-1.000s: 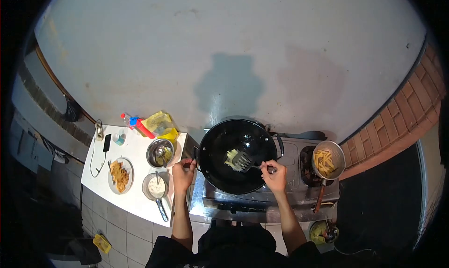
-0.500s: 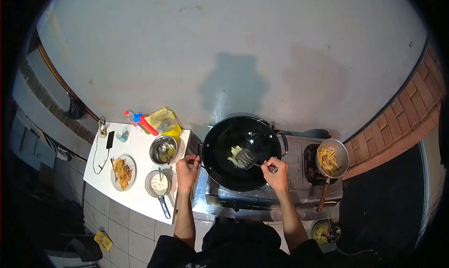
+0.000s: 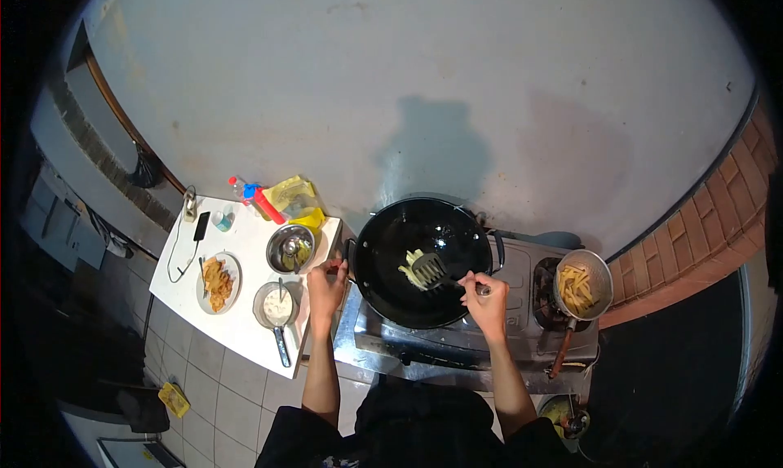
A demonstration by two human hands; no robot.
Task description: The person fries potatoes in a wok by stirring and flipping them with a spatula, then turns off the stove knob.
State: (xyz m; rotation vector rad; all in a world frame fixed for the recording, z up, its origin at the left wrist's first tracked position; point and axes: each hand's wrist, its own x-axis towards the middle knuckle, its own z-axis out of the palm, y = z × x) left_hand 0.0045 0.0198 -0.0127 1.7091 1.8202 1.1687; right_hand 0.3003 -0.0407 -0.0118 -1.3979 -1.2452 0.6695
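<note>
The grip of the right hand (image 3: 487, 301) is narrow, with the fingers closed around the handle of a dark slotted spatula (image 3: 429, 268). The head of this spatula is inside the black wok (image 3: 391, 231), touching some pale yellow food pieces (image 3: 410, 270), which lie near the middle of the bottom. The left hand (image 3: 326, 290) is at the left handle of the wok, its fingers bent; the contact is small and dark from where I stand, so I cannot tell if this grip is really closed on it. The wok sits on the left part of a metal stove (image 3: 518, 292). On the right part of the same stove there is a light saucepan (image 3: 605, 290) with a brown handle, and cut yellow strips (image 3: 576, 287) are inside it. At the person's left stands a white surface (image 3: 245, 337). Nearest to the left hand it carries a steel bowl (image 3: 273, 256) and a handled pot (image 3: 281, 346) with a white mixture (image 3: 277, 306). Farther away there are a plate (image 3: 236, 292) of golden fried food (image 3: 216, 284), a black phone (image 3: 201, 225) and, along the back edge, a yellow package (image 3: 292, 195).
</note>
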